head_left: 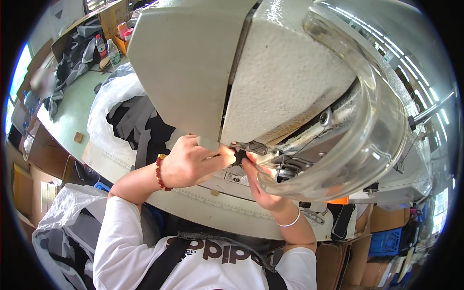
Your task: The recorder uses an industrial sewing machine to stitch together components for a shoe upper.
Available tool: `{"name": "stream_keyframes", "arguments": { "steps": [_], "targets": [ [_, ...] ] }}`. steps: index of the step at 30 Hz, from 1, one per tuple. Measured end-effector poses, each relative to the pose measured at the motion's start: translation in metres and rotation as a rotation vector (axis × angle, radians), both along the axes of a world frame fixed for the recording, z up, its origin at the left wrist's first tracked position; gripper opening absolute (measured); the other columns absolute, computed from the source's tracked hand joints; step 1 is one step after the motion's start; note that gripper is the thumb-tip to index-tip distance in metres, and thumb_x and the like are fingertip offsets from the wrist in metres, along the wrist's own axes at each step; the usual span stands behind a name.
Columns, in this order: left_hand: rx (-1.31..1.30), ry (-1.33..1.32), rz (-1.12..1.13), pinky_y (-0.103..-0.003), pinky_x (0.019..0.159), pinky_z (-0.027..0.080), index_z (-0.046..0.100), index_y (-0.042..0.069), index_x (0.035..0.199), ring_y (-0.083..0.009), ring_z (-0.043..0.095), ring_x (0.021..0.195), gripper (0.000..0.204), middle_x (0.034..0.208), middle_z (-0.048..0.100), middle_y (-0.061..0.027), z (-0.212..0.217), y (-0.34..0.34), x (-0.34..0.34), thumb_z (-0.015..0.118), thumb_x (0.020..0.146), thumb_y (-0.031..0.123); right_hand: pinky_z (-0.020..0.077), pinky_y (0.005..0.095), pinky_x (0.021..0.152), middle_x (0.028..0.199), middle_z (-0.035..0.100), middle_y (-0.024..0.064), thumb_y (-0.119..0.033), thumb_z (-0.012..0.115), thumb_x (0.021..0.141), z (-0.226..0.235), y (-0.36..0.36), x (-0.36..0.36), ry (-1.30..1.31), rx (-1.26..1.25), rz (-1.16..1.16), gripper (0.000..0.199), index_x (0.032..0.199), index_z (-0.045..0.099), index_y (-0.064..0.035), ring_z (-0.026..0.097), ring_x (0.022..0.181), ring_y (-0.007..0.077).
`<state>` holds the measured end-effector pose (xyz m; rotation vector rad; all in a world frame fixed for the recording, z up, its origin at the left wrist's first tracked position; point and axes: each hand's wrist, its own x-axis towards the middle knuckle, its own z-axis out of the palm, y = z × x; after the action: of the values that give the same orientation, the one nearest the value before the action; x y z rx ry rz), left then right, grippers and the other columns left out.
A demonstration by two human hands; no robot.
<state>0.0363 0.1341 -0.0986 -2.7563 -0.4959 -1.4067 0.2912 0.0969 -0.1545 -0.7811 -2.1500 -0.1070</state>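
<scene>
A large white sewing machine head (pixel 285 72) fills the upper middle. Below it, close to the needle area, a small piece of black fabric (pixel 239 157) shows between my fingertips. My left hand (pixel 191 162), with a red bead bracelet at its wrist, pinches the fabric from the left, thumb and fingers together. From the right, my right hand (pixel 261 186) closes its fingertips on the same piece; the curved clear guard (pixel 338 176) overlaps part of this hand. Most of the fabric is hidden by fingers and machine.
Left of the machine, a white plastic bag (pixel 104 108) holds grey and black fabric strips. Two bottles (pixel 113 53) stand farther back. A ruler strip (pixel 227 208) runs along the table's near edge. Lower left is another bag of cloth (pixel 67 227); a blue crate (pixel 385 241) sits lower right.
</scene>
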Motion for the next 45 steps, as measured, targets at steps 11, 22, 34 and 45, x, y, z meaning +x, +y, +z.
{"name": "stream_keyframes", "arguments": {
  "steps": [11, 22, 34, 45],
  "targets": [
    [-0.071, -0.066, 0.013, -0.036, 0.065, 0.056, 0.075, 0.006, 0.096, -0.0230, 0.069, 0.076, 0.028, 0.093, 0.074, -0.0032, -0.021, 0.005, 0.005, 0.077, 0.070, -0.002, 0.0593, 0.0398, 0.094, 0.114, 0.073, 0.0219, 0.014, 0.080, 0.082, 0.005, -0.006, -0.019, 0.205, -0.056, -0.001, 0.029, 0.110, 0.073, 0.0097, 0.073, 0.105, 0.0338],
    [0.021, -0.031, 0.031, -0.033, 0.062, 0.056, 0.075, 0.006, 0.093, -0.0205, 0.069, 0.078, 0.023, 0.093, 0.073, -0.0041, -0.016, 0.002, 0.007, 0.076, 0.070, 0.002, 0.0599, 0.0388, 0.086, 0.105, 0.072, 0.0201, 0.011, 0.080, 0.081, -0.005, -0.003, -0.018, -0.090, 0.106, -0.219, 0.026, 0.106, 0.072, 0.0100, 0.072, 0.096, 0.0331],
    [0.236, -0.022, 0.067, -0.034, 0.062, 0.054, 0.075, 0.005, 0.092, -0.0196, 0.067, 0.078, 0.020, 0.091, 0.070, -0.0024, -0.005, 0.013, 0.008, 0.077, 0.073, 0.009, 0.0597, 0.0371, 0.082, 0.104, 0.073, 0.0192, 0.009, 0.080, 0.083, 0.002, -0.003, -0.034, 2.139, -1.508, 0.500, 0.031, 0.113, 0.071, 0.0090, 0.072, 0.092, 0.0327],
    [0.041, -0.064, 0.060, -0.036, 0.063, 0.054, 0.077, 0.008, 0.100, -0.0231, 0.069, 0.076, 0.028, 0.092, 0.075, -0.0032, -0.024, 0.015, 0.005, 0.084, 0.072, 0.010, 0.0176, 0.0458, 0.133, 0.164, 0.037, 0.0263, -0.063, 0.047, 0.104, -0.020, 0.002, 0.026, 1.492, -1.525, 1.244, 0.094, 0.160, 0.028, 0.0088, 0.032, 0.157, 0.0333]
  ]
}}
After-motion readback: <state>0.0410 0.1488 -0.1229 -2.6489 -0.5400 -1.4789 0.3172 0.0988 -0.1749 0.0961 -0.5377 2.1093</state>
